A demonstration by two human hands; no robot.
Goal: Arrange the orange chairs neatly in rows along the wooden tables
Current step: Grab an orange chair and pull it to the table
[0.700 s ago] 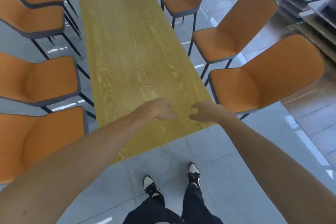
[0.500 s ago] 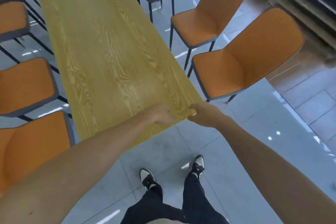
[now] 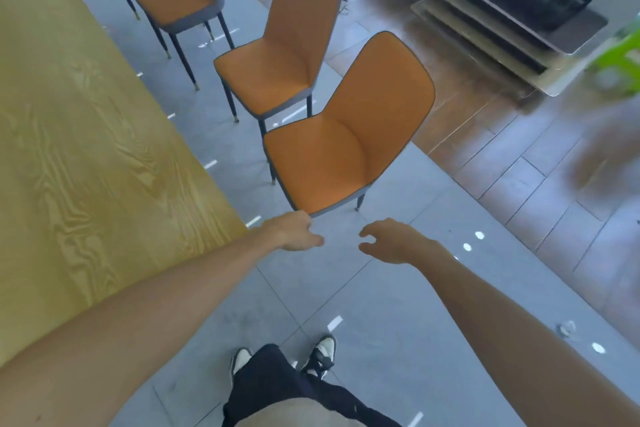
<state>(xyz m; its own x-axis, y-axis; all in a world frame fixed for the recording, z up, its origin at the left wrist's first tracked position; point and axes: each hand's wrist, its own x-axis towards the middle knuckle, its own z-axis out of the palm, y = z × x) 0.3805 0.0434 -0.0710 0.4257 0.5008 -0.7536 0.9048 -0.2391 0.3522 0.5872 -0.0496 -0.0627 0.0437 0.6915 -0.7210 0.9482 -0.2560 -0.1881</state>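
Observation:
The wooden table [image 3: 69,149] fills the left side, its near end beside my left forearm. Along its right side stand several orange chairs with dark legs. The nearest chair [image 3: 332,156] is angled away from the table, and a second chair [image 3: 277,69] stands just behind it. A third chair [image 3: 176,0] sits farther back. My left hand [image 3: 294,232] hovers at the nearest seat's front corner with loosely curled fingers and holds nothing; I cannot tell if it touches the seat. My right hand [image 3: 391,241] hangs over the floor, fingers spread and curled, empty.
Grey flat slabs [image 3: 502,10] are stacked at the upper right, with a blurred green plant [image 3: 620,55] beside them. Grey tile floor lies between the table and the chairs, and brown wood flooring to the right. My shoes [image 3: 287,354] are below.
The view has swung to the right, away from the table. Both hands have left the table's near edge, moved apart, and now sit in front of the nearest chair.

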